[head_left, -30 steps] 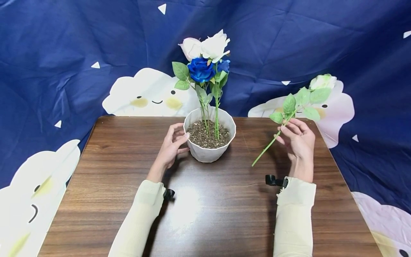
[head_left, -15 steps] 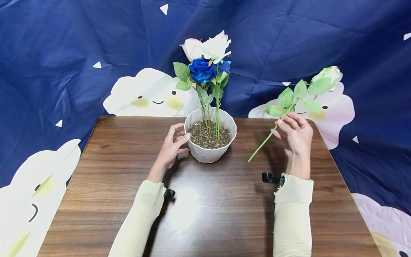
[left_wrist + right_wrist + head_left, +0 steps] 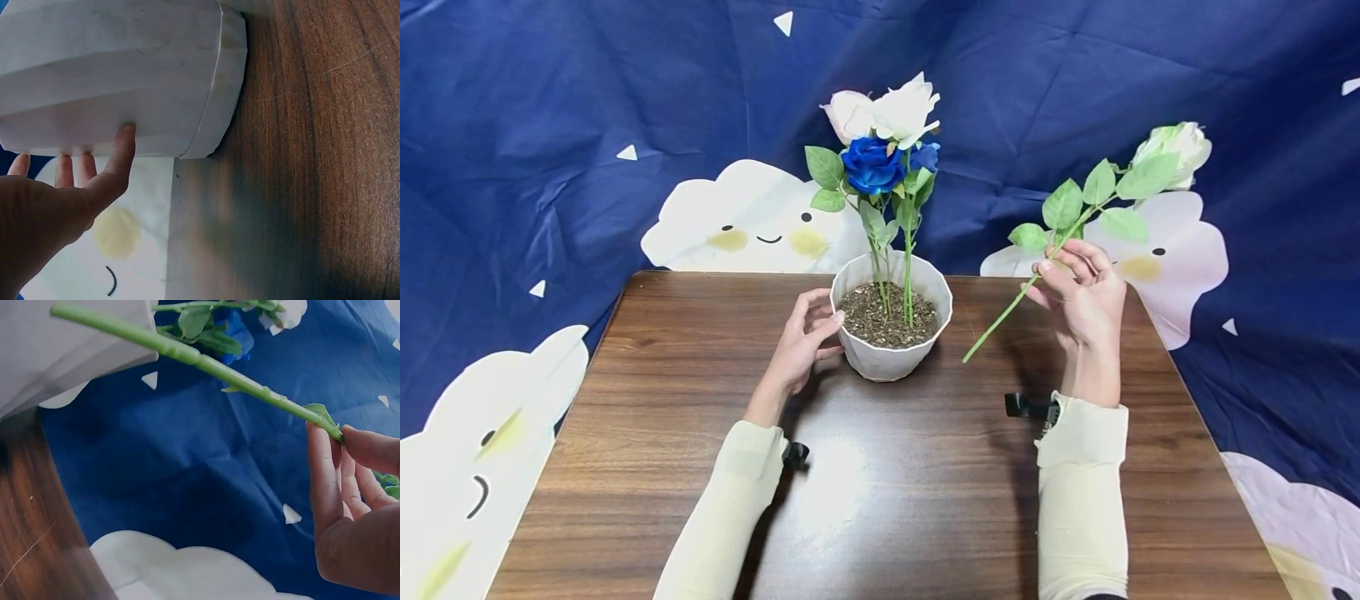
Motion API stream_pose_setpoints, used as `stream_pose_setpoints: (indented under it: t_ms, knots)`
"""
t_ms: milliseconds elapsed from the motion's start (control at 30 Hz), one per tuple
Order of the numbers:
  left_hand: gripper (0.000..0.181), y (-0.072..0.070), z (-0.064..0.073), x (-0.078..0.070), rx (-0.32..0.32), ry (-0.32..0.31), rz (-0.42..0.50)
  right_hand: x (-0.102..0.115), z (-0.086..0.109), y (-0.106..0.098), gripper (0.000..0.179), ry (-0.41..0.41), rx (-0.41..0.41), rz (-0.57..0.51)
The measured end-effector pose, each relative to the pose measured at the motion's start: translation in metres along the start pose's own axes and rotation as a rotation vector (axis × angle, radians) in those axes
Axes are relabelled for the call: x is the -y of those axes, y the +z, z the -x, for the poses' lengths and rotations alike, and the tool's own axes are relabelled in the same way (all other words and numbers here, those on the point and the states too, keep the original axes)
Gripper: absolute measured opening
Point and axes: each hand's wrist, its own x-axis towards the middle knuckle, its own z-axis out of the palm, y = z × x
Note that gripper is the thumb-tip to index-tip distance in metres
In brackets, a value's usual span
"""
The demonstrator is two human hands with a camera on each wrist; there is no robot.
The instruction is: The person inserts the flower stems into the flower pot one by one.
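Observation:
A white faceted flowerpot [image 3: 887, 363] of dark soil stands on the wooden table. Blue roses [image 3: 872, 165] and pale roses [image 3: 904, 112] rise upright from it on green stems. Against the pot's left side rests my left hand [image 3: 796, 342], its fingers spread and the fingertips touching the wall; the left wrist view shows the fingertips [image 3: 127, 132] on it too. My right hand [image 3: 1088, 296] pinches the stem of a white-green rose [image 3: 1176, 154] between thumb and fingers. That rose slants, bloom up to the right, its bare stem end [image 3: 75, 315] pointing down-left toward the pot, above the table.
A dark blue cloth [image 3: 1045, 100] with white clouds and triangles hangs behind the table [image 3: 895, 500]. A smiling cloud [image 3: 745, 217] shows behind the pot. Black wrist straps with mounts [image 3: 1030, 407] sit at both cuffs.
The right hand has risen and shifted a little left with the white-green rose, bringing its stem end nearer the pot. The left hand and pot stay in place.

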Motion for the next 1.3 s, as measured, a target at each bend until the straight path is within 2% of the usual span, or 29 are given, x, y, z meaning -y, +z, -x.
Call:
stream_pose_setpoints:
  t_ms: [433,633,867,1067,1300]
  knots:
    - [0.051,0.0,-0.001,0.0,-0.003,0.009,0.002,0.002,-0.001,0.036,0.037,-0.082,0.099,-0.007]
    - [0.051,-0.001,-0.001,0.0,-0.004,0.011,-0.001,-0.001,-0.002,0.052,0.035,-0.121,0.123,0.027]
    - [0.051,-0.001,0.0,0.0,-0.008,0.01,-0.007,-0.013,-0.001,0.069,0.033,-0.178,0.169,0.069]
    - [0.05,0.0,-0.001,0.0,-0.01,0.007,-0.005,-0.025,0.001,0.08,0.036,-0.187,0.188,0.084]
    - [0.051,0.0,0.0,0.0,-0.007,0.006,-0.003,-0.038,0.003,0.091,0.038,-0.202,0.235,0.159]
